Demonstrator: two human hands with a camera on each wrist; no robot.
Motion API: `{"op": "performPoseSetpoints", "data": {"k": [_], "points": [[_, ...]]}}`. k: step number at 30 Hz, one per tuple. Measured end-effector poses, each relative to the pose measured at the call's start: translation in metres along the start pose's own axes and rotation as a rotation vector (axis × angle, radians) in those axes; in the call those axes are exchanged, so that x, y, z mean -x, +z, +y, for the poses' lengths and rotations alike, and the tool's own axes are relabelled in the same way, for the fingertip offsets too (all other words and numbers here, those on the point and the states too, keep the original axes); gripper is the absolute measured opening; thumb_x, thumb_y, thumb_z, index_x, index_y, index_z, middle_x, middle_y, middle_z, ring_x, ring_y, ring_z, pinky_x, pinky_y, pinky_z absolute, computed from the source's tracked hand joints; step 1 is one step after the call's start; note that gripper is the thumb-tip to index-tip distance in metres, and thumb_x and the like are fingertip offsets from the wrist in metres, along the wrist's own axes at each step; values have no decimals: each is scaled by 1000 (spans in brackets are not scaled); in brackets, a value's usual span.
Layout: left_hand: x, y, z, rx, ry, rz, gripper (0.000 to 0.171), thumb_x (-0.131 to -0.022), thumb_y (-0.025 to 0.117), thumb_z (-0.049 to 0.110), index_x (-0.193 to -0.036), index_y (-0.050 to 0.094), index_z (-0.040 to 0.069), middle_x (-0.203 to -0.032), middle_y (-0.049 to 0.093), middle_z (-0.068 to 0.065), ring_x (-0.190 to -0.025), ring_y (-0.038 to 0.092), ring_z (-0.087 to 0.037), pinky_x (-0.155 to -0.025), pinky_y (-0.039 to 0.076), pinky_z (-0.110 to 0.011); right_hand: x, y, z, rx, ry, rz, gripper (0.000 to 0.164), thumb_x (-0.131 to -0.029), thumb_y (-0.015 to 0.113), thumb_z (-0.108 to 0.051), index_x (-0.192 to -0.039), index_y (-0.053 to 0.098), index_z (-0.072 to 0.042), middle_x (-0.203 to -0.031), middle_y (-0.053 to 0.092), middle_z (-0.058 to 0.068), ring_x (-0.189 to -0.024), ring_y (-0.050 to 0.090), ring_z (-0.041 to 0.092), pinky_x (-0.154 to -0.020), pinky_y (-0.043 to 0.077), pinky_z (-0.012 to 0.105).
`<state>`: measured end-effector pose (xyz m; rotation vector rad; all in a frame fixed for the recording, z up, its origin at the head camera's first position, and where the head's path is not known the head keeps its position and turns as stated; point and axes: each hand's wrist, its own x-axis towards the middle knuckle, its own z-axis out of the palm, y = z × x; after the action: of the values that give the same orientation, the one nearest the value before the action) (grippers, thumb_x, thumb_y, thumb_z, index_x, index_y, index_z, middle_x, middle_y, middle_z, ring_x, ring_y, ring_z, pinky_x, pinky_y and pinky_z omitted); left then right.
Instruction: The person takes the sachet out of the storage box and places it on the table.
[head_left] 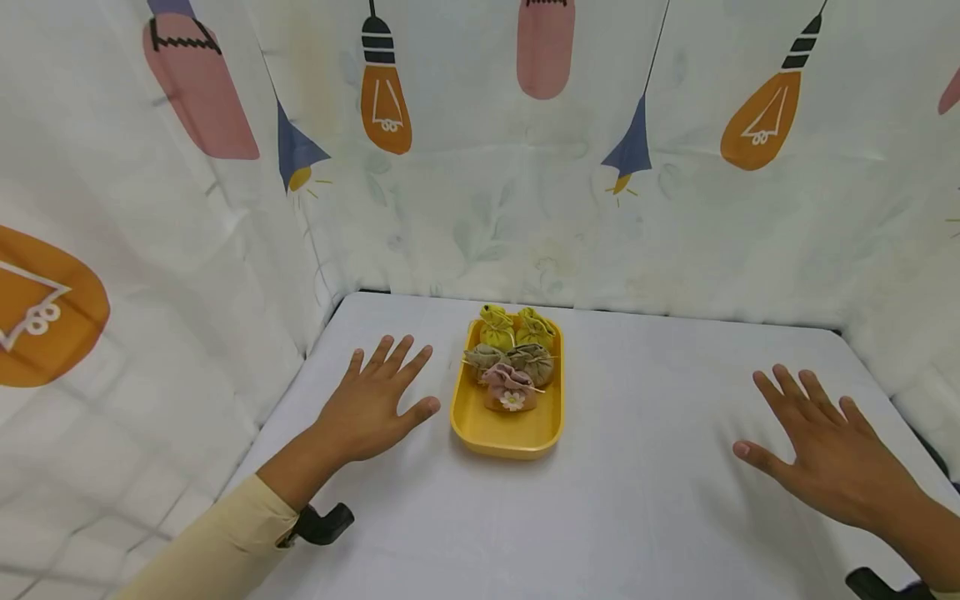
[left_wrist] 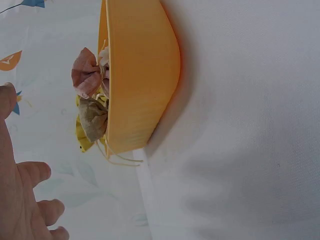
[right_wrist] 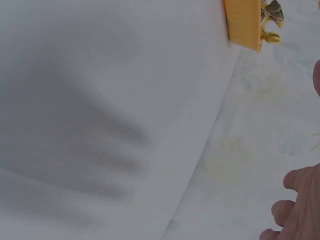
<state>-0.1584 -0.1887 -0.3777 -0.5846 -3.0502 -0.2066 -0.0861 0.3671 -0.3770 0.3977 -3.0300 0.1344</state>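
Observation:
A yellow plastic tray [head_left: 506, 437] stands near the middle of the table, holding several small drawstring pouches. Two yellow-green pouches [head_left: 497, 327] lie at its far end, two grey-beige pouches [head_left: 532, 363] in the middle, and a pink pouch with a white flower [head_left: 512, 385] in front. My left hand [head_left: 367, 408] hovers left of the tray, fingers spread, holding nothing. Well off to the right, my right hand [head_left: 836, 454] is also held over the table with its fingers spread and nothing in it. In the left wrist view, the tray's side [left_wrist: 140, 65] rises close to the left hand.
The table [head_left: 645, 467] has a white cover. A patterned cloth [head_left: 480, 208] with printed lamps and bulbs hangs behind it and along both sides. Black wrist mounts [head_left: 324, 525] show under the forearms.

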Motion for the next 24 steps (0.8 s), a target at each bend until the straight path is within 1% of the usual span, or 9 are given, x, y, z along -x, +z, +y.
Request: {"op": "performPoseSetpoints", "data": {"k": [5, 10, 15, 17, 22, 24], "points": [[-1, 1, 1, 8, -1, -2, 86, -98, 32, 77, -164, 26, 23, -168, 17, -13, -155, 7, -37, -120, 2, -64, 0, 1, 1, -4, -8, 16, 97, -100, 59, -54, -165, 0, -12, -170, -3, 16, -153, -17, 32, -116, -23, 53], [1, 7, 3, 54, 6, 4, 80, -100, 41, 70, -162, 34, 20, -167, 23, -16, -155, 10, -39, -121, 6, -64, -3, 3, -4, -43, -42, 38, 98, -99, 62, -52, -165, 3, -11, -170, 3, 19, -155, -12, 35, -119, -19, 49], [2, 14, 7, 91, -12, -12, 75, -101, 46, 64, -159, 40, 16, -164, 29, -17, -154, 14, -40, -121, 9, -62, -10, 8, -14, -91, -67, 21, 96, -99, 63, -53, -166, 6, -13, -170, 8, 18, -155, -9, 33, -121, -15, 46], [2, 17, 10, 112, -18, -7, 74, -102, 47, 63, -157, 43, 14, -162, 33, -18, -153, 18, -41, -121, 12, -62, -14, 10, -19, -106, -72, 17, 96, -99, 63, -53, -166, 8, -13, -170, 10, 17, -156, -5, 33, -122, -13, 45], [1, 23, 16, 153, -31, -14, 78, -101, 42, 67, -153, 48, 9, -158, 41, -19, -149, 28, -43, -119, 21, -62, -22, 14, -28, -132, -100, 25, 94, -98, 64, -52, -166, 12, -13, -169, 16, 16, -156, 3, 36, -124, -8, 44], [1, 26, 18, 166, -40, -26, 76, -102, 42, 66, -152, 49, 9, -157, 43, -18, -148, 31, -41, -119, 25, -60, -25, 16, -31, -137, -110, 27, 94, -98, 64, -52, -165, 12, -12, -169, 16, 16, -156, 5, 36, -124, -7, 44]]}}
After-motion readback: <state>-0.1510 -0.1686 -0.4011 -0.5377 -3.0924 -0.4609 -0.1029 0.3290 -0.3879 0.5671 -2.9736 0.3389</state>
